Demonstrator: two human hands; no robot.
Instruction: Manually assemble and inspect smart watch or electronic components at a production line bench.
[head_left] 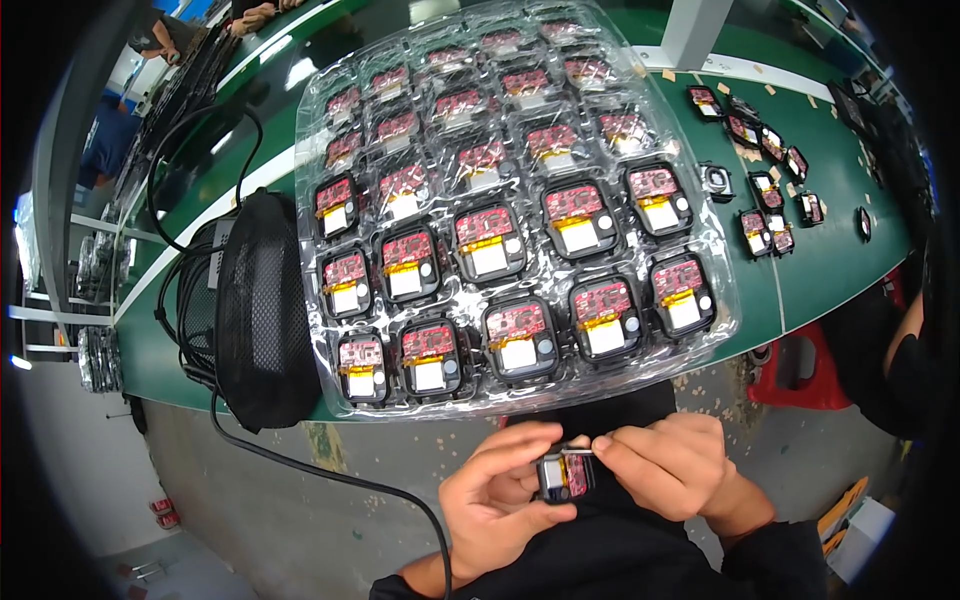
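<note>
Left hand grips small black module below table edge, over lap; right hand pinches closed at module's top edge, fingertips on thin part. Clear tray of like modules just ahead. Risk: pinch slips, module drops to floor; tray overhangs edge, elbow bump could tip it

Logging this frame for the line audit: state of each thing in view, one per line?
left hand: shut on small module, cradling it from below
right hand: fingertips pinching at the module's top edge
small module: held in both hands, red board exposed, off the table
clear blister tray: flat on the green table, pockets filled with modules
loose modules: scattered on the table, right of the tray
black mesh basket: at table edge, cables inside
</note>
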